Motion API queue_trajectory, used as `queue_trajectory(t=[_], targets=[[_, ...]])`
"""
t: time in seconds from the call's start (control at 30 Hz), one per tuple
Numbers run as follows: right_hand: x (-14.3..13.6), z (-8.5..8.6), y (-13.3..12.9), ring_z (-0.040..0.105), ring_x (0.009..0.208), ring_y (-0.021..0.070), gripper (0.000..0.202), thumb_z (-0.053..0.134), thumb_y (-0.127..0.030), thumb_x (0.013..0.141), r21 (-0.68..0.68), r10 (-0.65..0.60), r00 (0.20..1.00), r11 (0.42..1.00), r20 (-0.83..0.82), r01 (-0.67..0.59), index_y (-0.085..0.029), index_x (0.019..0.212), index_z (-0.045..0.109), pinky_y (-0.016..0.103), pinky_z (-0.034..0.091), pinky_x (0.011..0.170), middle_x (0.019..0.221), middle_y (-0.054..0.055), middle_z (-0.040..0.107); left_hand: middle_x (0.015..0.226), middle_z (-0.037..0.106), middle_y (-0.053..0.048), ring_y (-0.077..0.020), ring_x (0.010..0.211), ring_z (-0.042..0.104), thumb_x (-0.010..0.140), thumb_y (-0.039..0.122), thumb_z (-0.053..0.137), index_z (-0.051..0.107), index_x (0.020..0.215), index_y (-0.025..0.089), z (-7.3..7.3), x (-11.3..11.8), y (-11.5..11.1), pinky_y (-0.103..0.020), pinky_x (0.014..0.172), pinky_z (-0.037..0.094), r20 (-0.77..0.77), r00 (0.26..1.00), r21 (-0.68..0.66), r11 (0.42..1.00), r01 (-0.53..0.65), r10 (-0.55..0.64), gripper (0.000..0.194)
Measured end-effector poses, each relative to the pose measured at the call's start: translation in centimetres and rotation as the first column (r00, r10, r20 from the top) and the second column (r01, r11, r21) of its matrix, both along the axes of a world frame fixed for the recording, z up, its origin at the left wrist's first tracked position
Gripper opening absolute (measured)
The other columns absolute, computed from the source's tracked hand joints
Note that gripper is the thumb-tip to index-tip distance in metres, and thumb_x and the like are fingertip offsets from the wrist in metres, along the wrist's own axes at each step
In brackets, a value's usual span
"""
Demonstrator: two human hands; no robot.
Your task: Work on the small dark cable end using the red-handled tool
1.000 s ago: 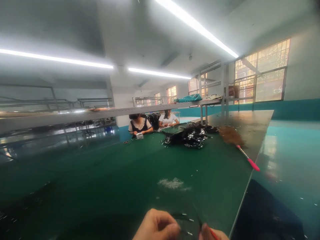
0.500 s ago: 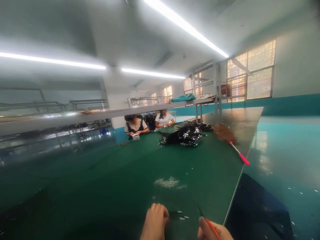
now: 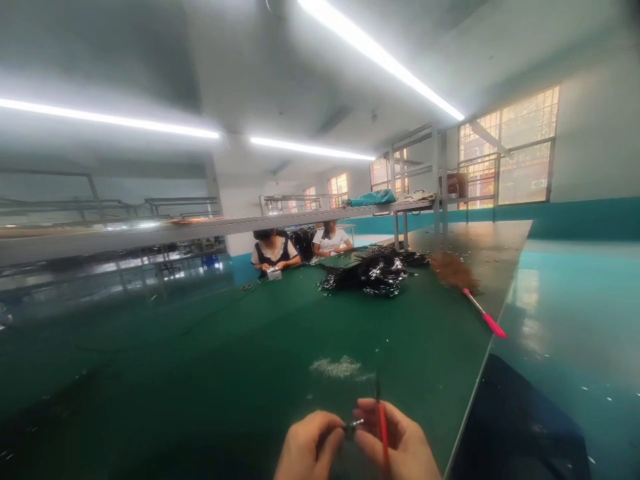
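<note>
At the bottom edge, over the green table (image 3: 240, 347), my two hands meet. My left hand (image 3: 309, 450) pinches a short black wire piece with a metal tip (image 3: 353, 426). My right hand (image 3: 400, 441) touches the same tip with its fingertips and also grips a thin red-handled tool (image 3: 382, 427), which points upward with a dark tip. Just beyond my hands lies a small heap of pale wire scraps (image 3: 337, 366).
A pile of black wires (image 3: 373, 273) lies farther up the table, beside a feather duster with a red handle (image 3: 470, 297). Two people (image 3: 274, 251) sit working at the far end. The table's right edge (image 3: 475, 393) drops to a teal floor.
My hands were apart at the bottom edge; they have risen and come together, the right one now touching the wire tip held by the left. The red tool now stands upright.
</note>
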State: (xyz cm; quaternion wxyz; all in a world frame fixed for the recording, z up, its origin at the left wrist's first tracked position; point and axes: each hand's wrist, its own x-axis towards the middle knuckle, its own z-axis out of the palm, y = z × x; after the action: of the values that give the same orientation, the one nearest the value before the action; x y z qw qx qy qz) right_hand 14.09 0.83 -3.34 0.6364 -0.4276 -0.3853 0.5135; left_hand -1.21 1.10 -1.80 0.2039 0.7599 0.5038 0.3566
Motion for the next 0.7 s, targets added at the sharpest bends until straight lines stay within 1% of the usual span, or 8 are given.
queue_trajectory(t=[0.1,0.2,0.27,0.3,0.37,0.47,0.57,0.7], targets=[[-0.5,0.8,0.9,0.063,0.054,0.0207,0.048,0.087,-0.042,0.039,0.002,-0.048,0.999,0.999,-0.007,0.048,-0.016,0.074,0.067,0.03,0.051,0.054,0.054,0.0,0.066,0.068,0.069,-0.003,-0.0157,0.061,0.059,0.084,0.024,0.05,0.07,0.075,0.018,-0.1,0.1,-0.2,-0.02,0.057,0.041,0.004,1.0,0.017,1.0,0.01,-0.011,0.022],[1.0,0.8,1.8,0.062,0.056,0.0178,0.043,0.083,-0.046,0.05,-0.029,-0.141,0.99,0.99,-0.007,0.14,-0.019,0.077,0.063,0.026,0.047,0.049,0.061,0.0,0.066,0.066,0.067,-0.003,-0.0152,0.059,0.058,0.085,0.026,0.049,0.069,0.074,0.017,0.3,-0.1,-0.4,-0.02,0.056,0.04,0.018,1.0,-0.005,1.0,-0.017,0.017,0.024],[2.1,0.7,1.9,0.062,0.058,0.0178,0.042,0.08,-0.049,0.054,-0.05,-0.171,0.985,0.984,-0.006,0.171,-0.019,0.078,0.062,0.024,0.045,0.046,0.064,0.0,0.067,0.064,0.066,-0.003,-0.0149,0.058,0.057,0.086,0.029,0.048,0.068,0.072,0.017,0.7,0.0,-0.5,-0.02,0.055,0.039,0.038,0.999,-0.037,0.999,-0.031,0.033,0.027],[2.3,0.6,1.8,0.062,0.056,0.0182,0.043,0.08,-0.05,0.053,-0.057,-0.164,0.987,0.985,-0.003,0.163,-0.019,0.077,0.063,0.024,0.044,0.044,0.062,0.001,0.067,0.064,0.066,-0.003,-0.0149,0.057,0.056,0.086,0.03,0.048,0.068,0.072,0.017,0.8,0.0,-0.6,-0.02,0.054,0.039,0.045,0.998,-0.048,0.998,-0.037,0.039,0.027],[2.0,0.6,1.3,0.063,0.055,0.0202,0.046,0.083,-0.049,0.046,-0.05,-0.117,0.993,0.992,-0.003,0.117,-0.018,0.074,0.065,0.026,0.046,0.045,0.058,0.001,0.067,0.063,0.065,-0.003,-0.0149,0.057,0.056,0.085,0.03,0.049,0.069,0.074,0.017,1.0,0.2,-0.7,-0.021,0.055,0.04,0.043,0.998,-0.049,0.998,-0.047,0.049,0.026],[0.4,1.0,0.2,0.066,0.064,0.0237,0.049,0.088,-0.043,0.036,-0.021,0.022,0.999,1.0,-0.032,-0.023,-0.017,0.072,0.067,0.031,0.052,0.058,0.064,0.004,0.07,0.063,0.066,-0.002,-0.0151,0.058,0.057,0.084,0.029,0.051,0.07,0.074,0.017,1.2,0.3,-0.9,-0.021,0.056,0.04,0.031,0.998,-0.058,0.997,-0.054,0.056,0.024],[-0.6,1.7,-0.4,0.065,0.064,0.0217,0.041,0.088,-0.034,0.041,-0.001,0.115,0.993,0.993,-0.002,-0.115,-0.017,0.071,0.066,0.031,0.052,0.063,0.062,0.002,0.069,0.066,0.069,-0.002,-0.0155,0.06,0.06,0.084,0.028,0.052,0.069,0.074,0.018,1.5,0.2,-1.2,-0.021,0.057,0.042,0.034,0.998,-0.078,0.996,-0.05,0.053,0.022],[-0.3,2.0,-0.4,0.063,0.062,0.0185,0.031,0.084,-0.023,0.047,0.047,0.124,0.992,0.991,0.031,-0.125,-0.018,0.071,0.065,0.027,0.049,0.061,0.062,0.0,0.068,0.081,0.072,-0.002,-0.0163,0.073,0.065,0.084,0.024,0.053,0.067,0.086,0.02,2.2,0.0,-1.5,-0.021,0.067,0.047,0.081,0.997,-0.044,0.999,0.009,-0.006,0.015]])
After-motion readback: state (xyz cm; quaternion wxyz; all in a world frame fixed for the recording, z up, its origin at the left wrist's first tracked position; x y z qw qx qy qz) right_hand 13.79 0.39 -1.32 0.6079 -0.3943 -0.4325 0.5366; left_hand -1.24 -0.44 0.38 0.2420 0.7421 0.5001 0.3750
